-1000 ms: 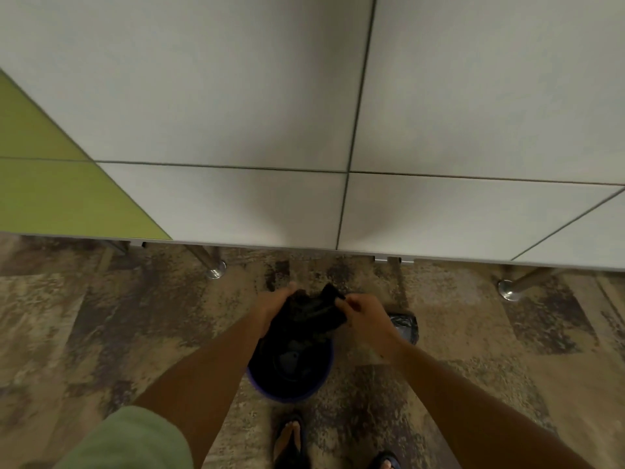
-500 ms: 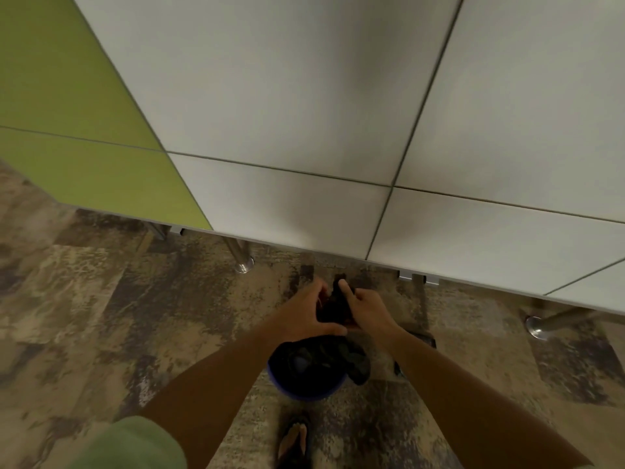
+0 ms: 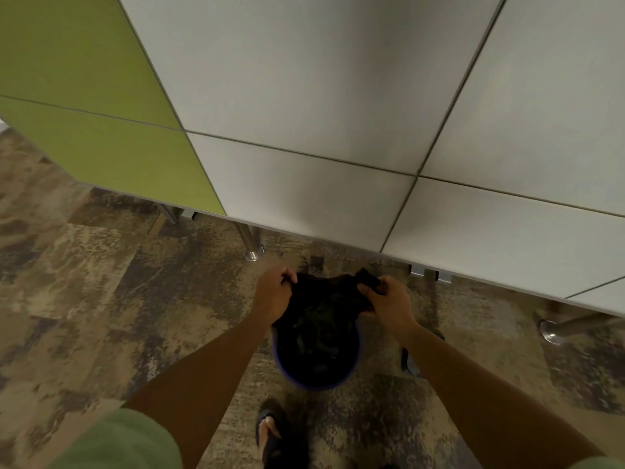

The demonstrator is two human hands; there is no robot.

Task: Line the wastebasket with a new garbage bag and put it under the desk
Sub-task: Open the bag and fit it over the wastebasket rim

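A small round wastebasket with a blue rim (image 3: 316,384) stands on the carpet just in front of the desk's edge. A black garbage bag (image 3: 321,306) hangs into it, its mouth spread over the basket's far side. My left hand (image 3: 272,294) grips the bag's left edge and my right hand (image 3: 387,304) pinches its right edge, both above the basket. The bag's lower part is lost in the dark inside the basket.
The grey and green desk top (image 3: 321,113) fills the upper view, with metal legs (image 3: 252,247) (image 3: 549,330) beneath its edge. A dark object (image 3: 409,362) lies on the carpet under my right forearm. My sandalled foot (image 3: 270,434) stands just behind the basket.
My hands were close together on the bunched bag half a second ago; now they have drawn apart, spreading the bag's mouth over the basket. The camera has shifted left.
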